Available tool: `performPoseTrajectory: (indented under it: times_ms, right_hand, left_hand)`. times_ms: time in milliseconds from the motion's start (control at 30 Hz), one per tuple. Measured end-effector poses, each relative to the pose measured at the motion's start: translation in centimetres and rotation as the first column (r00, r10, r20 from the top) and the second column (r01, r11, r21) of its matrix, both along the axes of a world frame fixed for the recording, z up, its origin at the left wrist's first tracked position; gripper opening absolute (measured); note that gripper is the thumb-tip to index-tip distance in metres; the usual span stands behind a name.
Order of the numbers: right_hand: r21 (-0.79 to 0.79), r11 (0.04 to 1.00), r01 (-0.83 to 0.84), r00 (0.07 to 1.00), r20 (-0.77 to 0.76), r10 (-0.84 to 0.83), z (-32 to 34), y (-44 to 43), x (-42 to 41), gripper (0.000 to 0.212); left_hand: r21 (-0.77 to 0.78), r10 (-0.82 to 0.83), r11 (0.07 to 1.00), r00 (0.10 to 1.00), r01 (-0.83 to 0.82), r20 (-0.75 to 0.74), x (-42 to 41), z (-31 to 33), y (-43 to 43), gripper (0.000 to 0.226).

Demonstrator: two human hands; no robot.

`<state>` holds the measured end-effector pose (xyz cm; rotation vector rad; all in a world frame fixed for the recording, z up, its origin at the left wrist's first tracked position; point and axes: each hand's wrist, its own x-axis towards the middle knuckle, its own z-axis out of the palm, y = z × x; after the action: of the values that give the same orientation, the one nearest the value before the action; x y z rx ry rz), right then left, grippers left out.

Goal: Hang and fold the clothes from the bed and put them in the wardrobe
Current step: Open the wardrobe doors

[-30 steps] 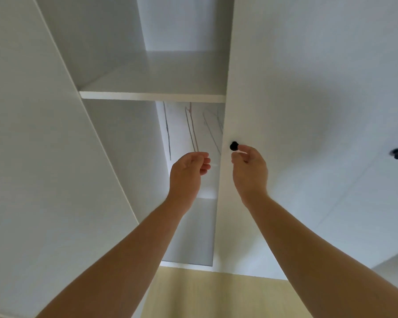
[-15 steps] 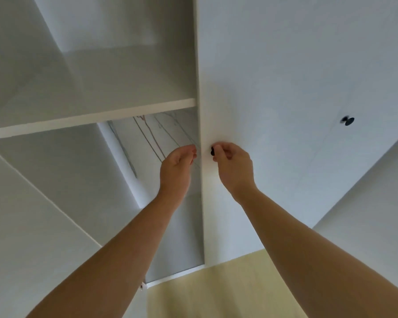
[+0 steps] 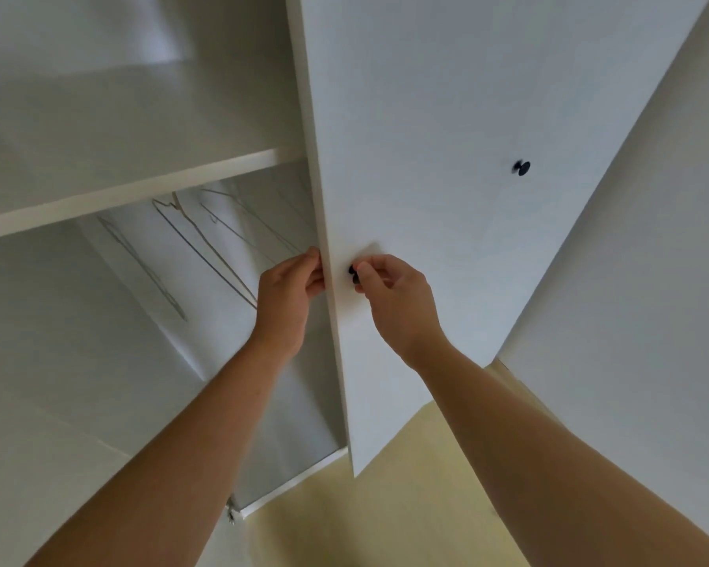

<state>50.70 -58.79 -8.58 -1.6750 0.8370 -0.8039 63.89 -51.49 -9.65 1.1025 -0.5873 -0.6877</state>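
- Two grips share the white flat wardrobe door (image 3: pixel 426 157): right grip (image 3: pixel 398 304) pinched on its small black knob (image 3: pixel 352 271), left grip (image 3: pixel 287 300) curled round the edge alongside.
- Best pulled evenly with both.

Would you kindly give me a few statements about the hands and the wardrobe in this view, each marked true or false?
1. The right hand pinches the small black knob on the wardrobe door. True.
2. The left hand hangs free, touching nothing. False: its fingers curl round the door's edge.
3. A second black knob shows to the right of the hands, and no hand is on it. True.
4. The wardrobe door is fully closed. False: it stands open, and a shelf shows inside, to its left.
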Motion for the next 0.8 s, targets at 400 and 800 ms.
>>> performPoseTrajectory:
  times_ms: [400, 800]
  right_hand:
    - [0.002, 0.998, 0.061, 0.998, 0.006, -0.061, -0.1, 0.7, -11.4, 0.019]
    - [-0.126, 0.941, 0.314, 0.949, 0.014, -0.315, 0.2, -0.9, -21.9, 0.02]
  left_hand:
    - [0.052, -0.074, 0.996, 0.992, 0.069, 0.104, -10.9, 0.4, 1.0, 0.024]
    - [0.066, -0.267, 0.964, 0.944, 0.259, 0.194, -19.6, 0.2, -3.0, 0.027]
